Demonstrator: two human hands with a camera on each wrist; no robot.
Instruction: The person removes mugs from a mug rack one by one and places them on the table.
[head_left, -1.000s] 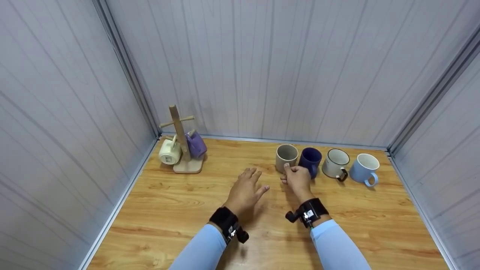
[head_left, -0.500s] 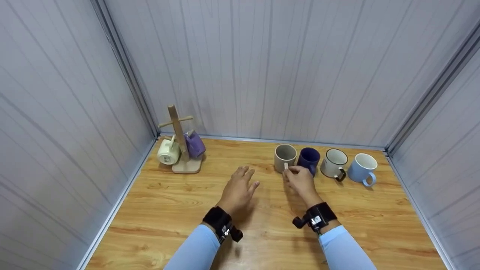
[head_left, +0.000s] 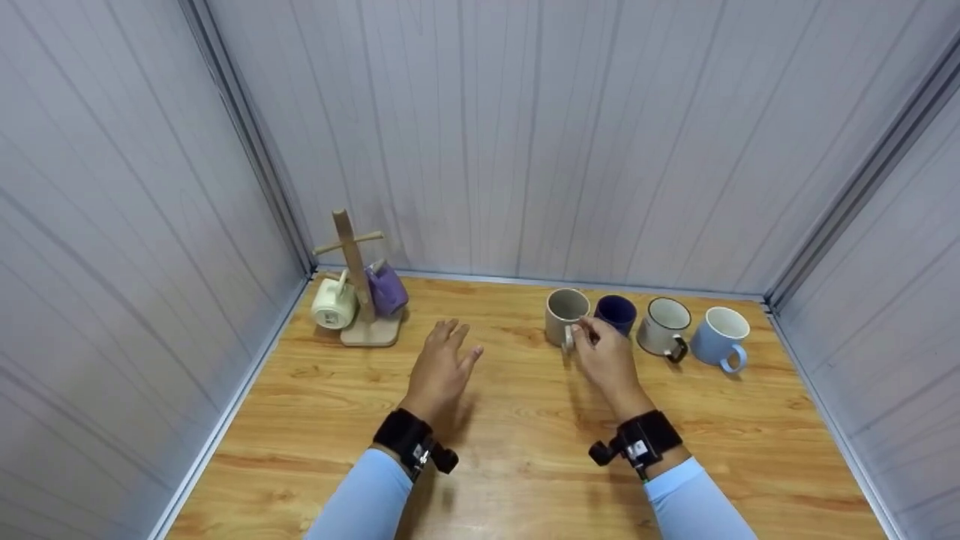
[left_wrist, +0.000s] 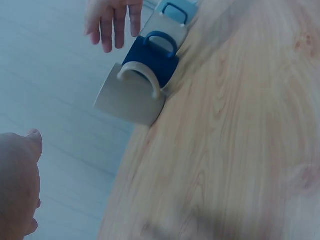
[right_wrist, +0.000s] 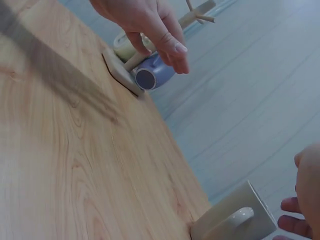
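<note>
Beige-grey and straight-sided, a ceramic-looking mug with a loop handle (head_left: pixel 559 324) stands upright on the wood-grained tabletop (head_left: pixel 510 457), near the back wall, with its handle turned toward you. Your right hand (head_left: pixel 606 361) is just beside that handle, thumb and index finger near each other. The left wrist view shows a small gap between its straight, hanging fingers and the mug, so it clasps nothing. Your left hand (head_left: pixel 439 369) is in the air over the tabletop, fingers relaxed and a little spread, well apart from the right one and holding nothing.

To the right of the beige-grey mug, three more stand upright in a row: a dark blue mug (head_left: pixel 615 313), partly hidden behind your right hand; a pale grey-white mug with a dark rim and black handle (head_left: pixel 661 330); and a light blue mug with a white inside (head_left: pixel 716 341) at the far end.

Over on your left, a pale wooden mug stand with crossed pegs and a flat base (head_left: pixel 354 264) carries a rounded cream mug (head_left: pixel 334 305) on its left and a purple mug (head_left: pixel 388 291) on its right, both tilted. You wear black wrist straps (head_left: pixel 646 439) and light blue sleeves (head_left: pixel 697 499).
</note>
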